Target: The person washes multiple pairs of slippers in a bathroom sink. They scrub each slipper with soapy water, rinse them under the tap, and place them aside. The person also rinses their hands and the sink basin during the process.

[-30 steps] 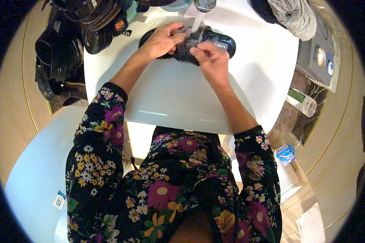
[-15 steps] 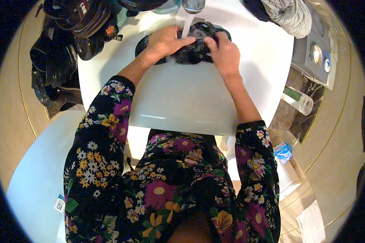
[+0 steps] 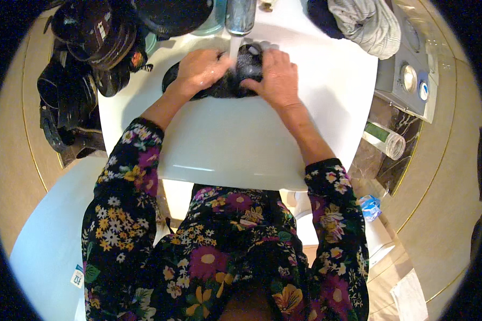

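Note:
A wet black shoe (image 3: 249, 64), which looks like a sandal, lies in the white washbasin (image 3: 225, 128) under water running from the metal tap (image 3: 240, 18). My left hand (image 3: 201, 69) is bent over its left part, wet on the back, with its fingertips hidden. On the right side, my right hand (image 3: 277, 77) grips the shoe, thumb pointing inward and fingers lying along its far edge. Black material also shows left of my left hand; whether it belongs to the same shoe or a second one, I cannot tell.
Several black shoes (image 3: 69, 80) are piled left of the basin. A dark round object (image 3: 171, 16) sits behind on the rim. Grey cloth (image 3: 367, 27) lies at the back right, beside a grey box with round dials (image 3: 407, 77). Below that is a clear tube-like container (image 3: 388, 142).
Both hands have shifted slightly left and nearer in the picture, as has the whole basin. My right hand has straightened its fingers more along the shoe, whose smooth rounded part now shows.

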Tool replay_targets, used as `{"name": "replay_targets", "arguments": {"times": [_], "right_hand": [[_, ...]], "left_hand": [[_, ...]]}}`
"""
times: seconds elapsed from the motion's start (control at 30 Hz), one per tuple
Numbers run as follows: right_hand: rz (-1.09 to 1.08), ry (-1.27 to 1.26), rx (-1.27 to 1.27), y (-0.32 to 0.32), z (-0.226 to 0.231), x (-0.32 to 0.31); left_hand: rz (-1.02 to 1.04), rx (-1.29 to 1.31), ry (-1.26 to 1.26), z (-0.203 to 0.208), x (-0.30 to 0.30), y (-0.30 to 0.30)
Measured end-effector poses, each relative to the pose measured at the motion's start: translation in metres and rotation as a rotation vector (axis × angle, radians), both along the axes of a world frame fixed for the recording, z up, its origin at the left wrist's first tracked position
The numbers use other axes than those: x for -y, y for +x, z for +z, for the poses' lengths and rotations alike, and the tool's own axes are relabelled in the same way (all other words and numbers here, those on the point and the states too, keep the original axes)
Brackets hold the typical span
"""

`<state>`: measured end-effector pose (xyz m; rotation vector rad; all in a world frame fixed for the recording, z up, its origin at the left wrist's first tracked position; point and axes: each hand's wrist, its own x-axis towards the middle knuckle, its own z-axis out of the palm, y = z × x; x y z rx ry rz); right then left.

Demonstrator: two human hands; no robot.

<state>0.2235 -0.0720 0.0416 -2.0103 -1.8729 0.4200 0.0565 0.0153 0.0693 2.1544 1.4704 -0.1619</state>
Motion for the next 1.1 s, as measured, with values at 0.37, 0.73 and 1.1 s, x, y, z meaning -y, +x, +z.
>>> {"name": "replay_targets", "arguments": {"times": [0.37, 0.73, 1.1], "right_hand": [[-0.128, 0.177, -0.155, -0.023, -0.038, -0.044], [-0.113, -0.435, -0.909, 0.042, -0.005, -0.003], [0.497, -0.061, 0.125, 0.041, 0.018, 0.053]], "left_hand": [[-0.261, -0.108, 0.458, 0.023, 0.035, -0.065], [-0.268, -0.055, 0.445, 0.003, 0.034, -0.063], [-0.204, 0.004, 0.519, -0.026, -0.01, -0.028]]}}
